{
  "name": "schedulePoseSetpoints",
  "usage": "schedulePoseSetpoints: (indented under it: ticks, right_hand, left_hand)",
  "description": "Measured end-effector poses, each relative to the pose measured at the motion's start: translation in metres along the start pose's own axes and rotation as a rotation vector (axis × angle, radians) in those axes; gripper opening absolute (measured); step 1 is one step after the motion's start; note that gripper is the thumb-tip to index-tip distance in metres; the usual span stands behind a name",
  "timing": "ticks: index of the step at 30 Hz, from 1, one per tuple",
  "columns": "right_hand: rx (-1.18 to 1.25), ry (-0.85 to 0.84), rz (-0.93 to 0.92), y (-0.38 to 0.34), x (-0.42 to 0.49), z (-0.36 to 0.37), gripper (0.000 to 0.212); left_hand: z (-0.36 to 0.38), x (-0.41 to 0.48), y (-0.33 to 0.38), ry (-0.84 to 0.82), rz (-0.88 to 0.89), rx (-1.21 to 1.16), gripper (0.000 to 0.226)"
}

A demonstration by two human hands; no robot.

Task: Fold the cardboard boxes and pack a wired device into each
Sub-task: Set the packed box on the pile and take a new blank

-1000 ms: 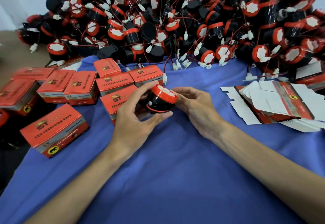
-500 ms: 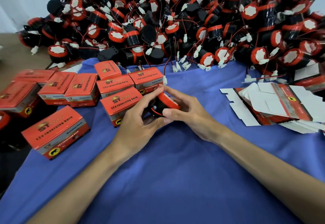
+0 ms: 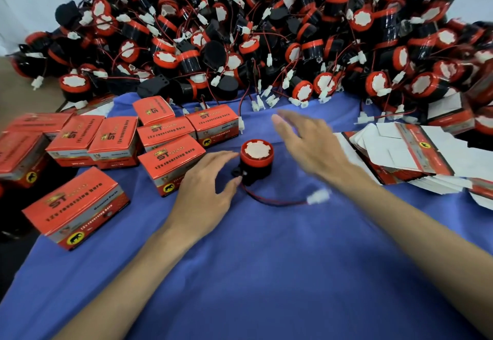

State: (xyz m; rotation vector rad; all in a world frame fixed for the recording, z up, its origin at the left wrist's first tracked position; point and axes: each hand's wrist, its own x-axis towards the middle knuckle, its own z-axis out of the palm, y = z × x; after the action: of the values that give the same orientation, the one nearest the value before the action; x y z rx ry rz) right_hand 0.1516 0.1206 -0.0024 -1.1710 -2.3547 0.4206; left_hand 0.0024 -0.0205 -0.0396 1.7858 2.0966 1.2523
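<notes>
**A:** How do the person's hands lie?

**B:** The left hand [image 3: 205, 182] is empty, its fingers relaxed and straight and its thumb tip right at the base of the reversing horn [image 3: 256, 162]. The right hand [image 3: 312, 147] is blurred; it hovers spread and empty just right of the horn.

**A:** And the horn?

**B:** It stands upright on the blue-clothed counter [image 3: 266, 273], white face up. Its wire [image 3: 277, 203] runs to a white connector [image 3: 318, 197]. Closed boxes [image 3: 170, 163] sit to the left, flat box blanks [image 3: 400, 153] to the right, and a heap of horns [image 3: 266, 33] behind.

Red-capped black wired horn [image 3: 256, 162] upright on blue cloth [image 3: 266, 273]. Folded red cardboard boxes [image 3: 170, 163] to its left, flat white-backed cartons [image 3: 400, 153] right, heap of like horns [image 3: 266, 46] behind.
</notes>
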Motion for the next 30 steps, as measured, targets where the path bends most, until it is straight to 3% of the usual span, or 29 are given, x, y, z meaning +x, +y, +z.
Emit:
schedulePoseSetpoints:
  ticks: [2,4,6,10,14,18,22,25,30]
  right_hand:
    - [-0.545,0.016,0.117,0.014,0.007,-0.009,0.055]
    - [-0.689,-0.181,0.332,0.027,0.011,-0.02,0.055]
    - [-0.68,-0.307,0.381,0.039,0.012,-0.03,0.042]
    - [-0.722,-0.231,0.18,0.045,0.017,-0.041,0.015]
    - [-0.769,-0.265,0.358,0.051,0.024,-0.056,0.032]
    - [-0.797,-0.373,0.407,0.061,0.019,-0.06,0.031]
    - [-0.802,-0.335,0.33,0.053,0.015,-0.054,0.026]
    - [-0.769,-0.306,0.265,0.04,0.011,-0.06,0.008]
    - [-0.686,-0.014,0.062,-0.012,-0.004,-0.065,0.018]
  left_hand:
    - [0.0,-0.001,0.001,0.017,0.008,-0.014,0.04]
    - [0.001,-0.003,0.004,0.025,0.024,-0.013,0.037]
    - [0.001,-0.003,0.005,0.021,0.036,0.003,0.034]
    - [0.0,-0.003,0.005,0.026,0.028,0.001,0.031]
    - [0.0,-0.002,0.005,0.021,0.026,-0.005,0.03]
    - [0.0,-0.002,0.006,0.027,0.023,-0.012,0.029]
    - [0.0,-0.002,0.006,0.032,0.04,-0.011,0.028]
    - [0.0,-0.002,0.005,0.04,0.061,-0.007,0.025]
    - [-0.003,-0.004,0.012,0.173,0.147,-0.189,0.015]
